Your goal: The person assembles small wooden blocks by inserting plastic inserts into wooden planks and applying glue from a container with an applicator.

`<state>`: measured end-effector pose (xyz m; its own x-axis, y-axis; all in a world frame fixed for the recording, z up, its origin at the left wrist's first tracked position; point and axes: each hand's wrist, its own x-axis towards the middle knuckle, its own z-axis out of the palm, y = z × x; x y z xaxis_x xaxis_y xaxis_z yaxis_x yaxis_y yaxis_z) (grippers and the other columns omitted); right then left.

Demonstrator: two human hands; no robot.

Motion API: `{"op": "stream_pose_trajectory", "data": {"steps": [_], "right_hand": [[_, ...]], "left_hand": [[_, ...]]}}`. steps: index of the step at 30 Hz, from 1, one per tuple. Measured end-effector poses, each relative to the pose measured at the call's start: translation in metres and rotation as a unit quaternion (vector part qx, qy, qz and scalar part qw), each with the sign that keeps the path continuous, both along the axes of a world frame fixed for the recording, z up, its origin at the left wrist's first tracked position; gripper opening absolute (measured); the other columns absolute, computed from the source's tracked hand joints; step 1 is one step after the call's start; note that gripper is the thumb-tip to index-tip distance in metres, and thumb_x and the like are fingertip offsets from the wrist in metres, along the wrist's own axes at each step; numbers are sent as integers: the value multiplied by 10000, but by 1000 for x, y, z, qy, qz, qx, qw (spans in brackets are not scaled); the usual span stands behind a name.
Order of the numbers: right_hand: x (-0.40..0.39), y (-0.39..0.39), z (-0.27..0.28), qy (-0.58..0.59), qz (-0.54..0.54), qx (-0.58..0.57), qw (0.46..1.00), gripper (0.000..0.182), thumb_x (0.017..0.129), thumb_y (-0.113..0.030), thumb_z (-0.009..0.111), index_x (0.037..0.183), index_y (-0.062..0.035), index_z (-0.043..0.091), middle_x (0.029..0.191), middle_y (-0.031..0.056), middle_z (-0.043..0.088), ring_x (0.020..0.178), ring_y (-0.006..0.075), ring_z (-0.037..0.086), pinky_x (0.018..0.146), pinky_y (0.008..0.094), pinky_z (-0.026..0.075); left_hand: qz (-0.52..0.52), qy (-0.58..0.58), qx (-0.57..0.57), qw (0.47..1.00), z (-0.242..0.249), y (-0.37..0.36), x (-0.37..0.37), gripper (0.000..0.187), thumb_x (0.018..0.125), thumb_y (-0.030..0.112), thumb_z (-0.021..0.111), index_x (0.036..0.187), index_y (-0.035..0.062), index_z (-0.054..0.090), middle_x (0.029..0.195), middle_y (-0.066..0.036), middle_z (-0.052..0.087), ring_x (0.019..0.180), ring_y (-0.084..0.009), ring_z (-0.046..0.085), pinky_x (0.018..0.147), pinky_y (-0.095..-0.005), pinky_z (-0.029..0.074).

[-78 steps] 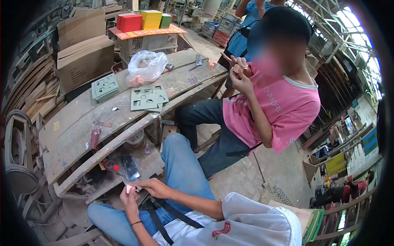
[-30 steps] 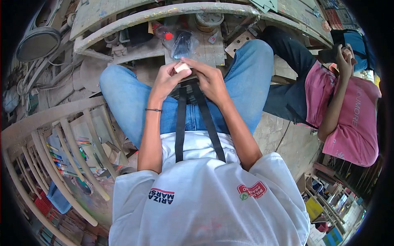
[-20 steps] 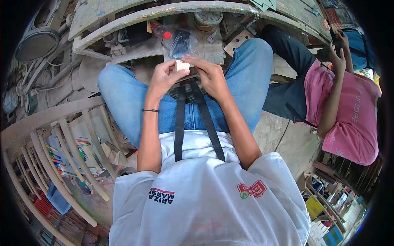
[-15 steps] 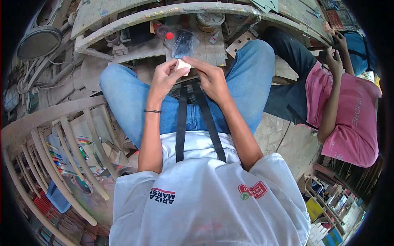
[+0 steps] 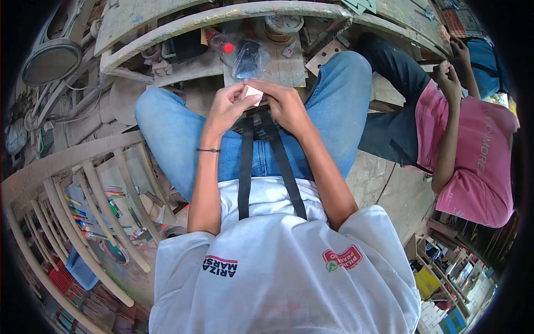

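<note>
A small, pale, flat-faced block (image 5: 253, 95) is held up between my hands over my lap. My left hand (image 5: 227, 107) pinches it, thumb across its near face and fingers curled behind. From the other side my right hand (image 5: 283, 104) reaches over, its bent fingers closed on the block's far edge; the right fingertips are partly hidden. Just beyond the hands lies a clear plastic bag (image 5: 248, 58) with something dark in it. Two black straps (image 5: 245, 172) hang down from my chest below the hands.
Ahead stands a worn wooden table frame (image 5: 222, 15), with a red-capped bottle (image 5: 221, 42) and a lidded tub (image 5: 282, 26) under it. A slatted wooden chair back (image 5: 72, 158) is at my left. A person in a pink shirt (image 5: 475, 161) sits close on my right.
Both hands and the block have shifted slightly to the right and a little nearer to me. The block is turned a bit, and the right fingers lie more across its top.
</note>
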<state>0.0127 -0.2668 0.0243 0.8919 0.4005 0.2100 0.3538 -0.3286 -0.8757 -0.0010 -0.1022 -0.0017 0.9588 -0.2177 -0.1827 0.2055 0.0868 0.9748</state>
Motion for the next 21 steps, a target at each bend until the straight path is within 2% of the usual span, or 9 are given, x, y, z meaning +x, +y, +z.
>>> {"op": "stream_pose_trajectory", "data": {"steps": [4,6,10,12,14,21], "right_hand": [[-3,-4,7,-11,20,40,999,360,808,89,460,1117,-6,619,1099,192,629,1059,334,601,916,369,474],[0,-4,2,57,-18,20,998,380,800,106,451,1122,-9,618,1100,187,632,1056,334,603,914,366,473],[-2,-3,8,65,-73,35,995,406,781,125,458,1123,-18,623,1126,176,626,1075,324,594,925,365,464],[-9,0,5,-26,-44,44,998,424,767,133,473,1128,-27,626,1157,170,614,1111,314,575,946,375,454],[-8,7,-1,-48,-38,28,998,425,763,132,477,1129,-27,625,1162,174,610,1122,313,568,957,383,449],[-3,3,-10,-72,-70,-16,995,440,789,128,456,1168,-38,605,1203,154,597,1166,301,544,987,361,428]], "left_hand": [[26,-19,-43,999,0,1,1,248,838,160,673,981,-37,624,825,-3,607,719,-41,533,646,-195,441],[8,60,-14,998,1,4,1,230,850,156,658,941,-52,616,785,-17,593,661,-58,537,606,-207,459],[34,74,-77,994,5,1,3,206,867,154,634,914,-45,615,757,-39,582,623,-84,549,568,-230,480],[53,79,-96,991,5,4,2,217,882,151,614,1003,-27,590,761,-50,582,607,-96,553,543,-245,483],[63,78,-94,990,2,7,2,265,888,134,597,1092,-28,548,776,-53,581,615,-101,557,542,-245,486],[61,20,-116,991,4,1,2,261,880,143,618,1076,-20,564,817,-43,594,630,-81,532,552,-212,453]]}}
